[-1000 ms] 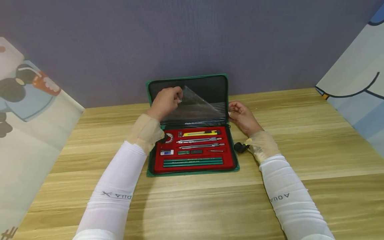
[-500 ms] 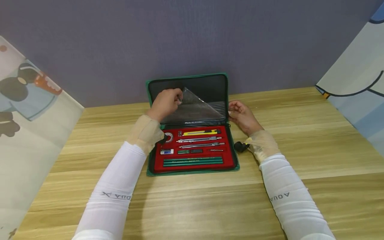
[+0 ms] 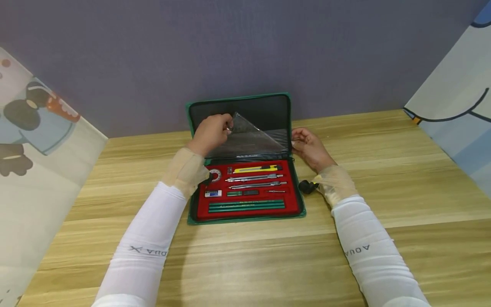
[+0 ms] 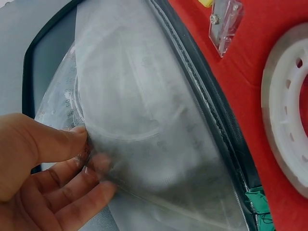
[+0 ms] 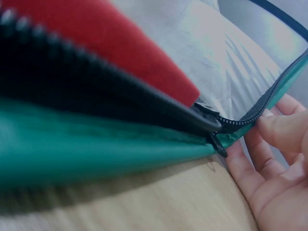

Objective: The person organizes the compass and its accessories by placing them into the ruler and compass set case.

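A green zip case (image 3: 245, 221) lies unfolded, its black lid (image 3: 268, 106) tipped up toward the grey panel. My left hand (image 3: 211, 133) pinches the corner of a clear plastic set square (image 3: 245, 128) between thumb and fingers. In the left wrist view, the set square (image 4: 57, 98) carries printed numbers and an arc, and part of it shows through the lid's see-through pocket (image 4: 159, 159). My right hand (image 3: 311, 149) grips the lid's right edge; in the right wrist view its thumb lies by the zip teeth (image 5: 248, 121), with fingers behind the green cover.
The red insert (image 3: 293, 207) holds a yellow utility knife (image 3: 255, 169), two compasses, green pencils (image 3: 247, 207), an eraser (image 3: 213, 194), lead boxes and a white round protractor-like disc (image 4: 284, 106). A wooden table (image 3: 245, 264) lies beneath, a grey panel (image 3: 245, 51) behind.
Almost nothing moves. Both hands keep their hold on the set square and the lid edge; the set square's upper corner sits very slightly lower in the view.
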Action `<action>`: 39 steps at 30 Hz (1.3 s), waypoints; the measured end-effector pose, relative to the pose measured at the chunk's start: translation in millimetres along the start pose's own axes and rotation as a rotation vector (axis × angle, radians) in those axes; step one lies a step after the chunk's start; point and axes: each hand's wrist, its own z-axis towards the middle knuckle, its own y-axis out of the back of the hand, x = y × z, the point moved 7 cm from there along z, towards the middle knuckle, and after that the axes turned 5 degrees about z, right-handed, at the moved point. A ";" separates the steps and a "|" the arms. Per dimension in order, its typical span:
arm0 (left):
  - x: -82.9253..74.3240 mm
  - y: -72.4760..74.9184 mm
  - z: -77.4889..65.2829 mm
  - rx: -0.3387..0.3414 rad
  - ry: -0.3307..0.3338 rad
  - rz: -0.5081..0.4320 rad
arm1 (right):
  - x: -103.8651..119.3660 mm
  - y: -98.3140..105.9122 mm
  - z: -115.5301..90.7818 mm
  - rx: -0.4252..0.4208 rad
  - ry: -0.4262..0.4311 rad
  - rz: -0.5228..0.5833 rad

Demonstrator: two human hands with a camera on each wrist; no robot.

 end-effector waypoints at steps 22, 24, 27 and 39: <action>8.9 27.6 -8.9 -0.195 -0.044 0.005 | -7.2 3.9 2.1 -0.021 -0.003 -0.045; 7.9 33.6 -8.5 -0.238 -0.057 0.005 | -8.0 4.3 1.9 -0.021 -0.010 -0.040; 5.6 44.6 -8.0 -0.329 -0.079 0.007 | -10.0 4.2 2.2 -0.016 -0.017 -0.029; 4.6 63.1 1.7 -0.432 -0.089 0.012 | -13.2 5.8 5.5 -0.012 -0.008 -0.030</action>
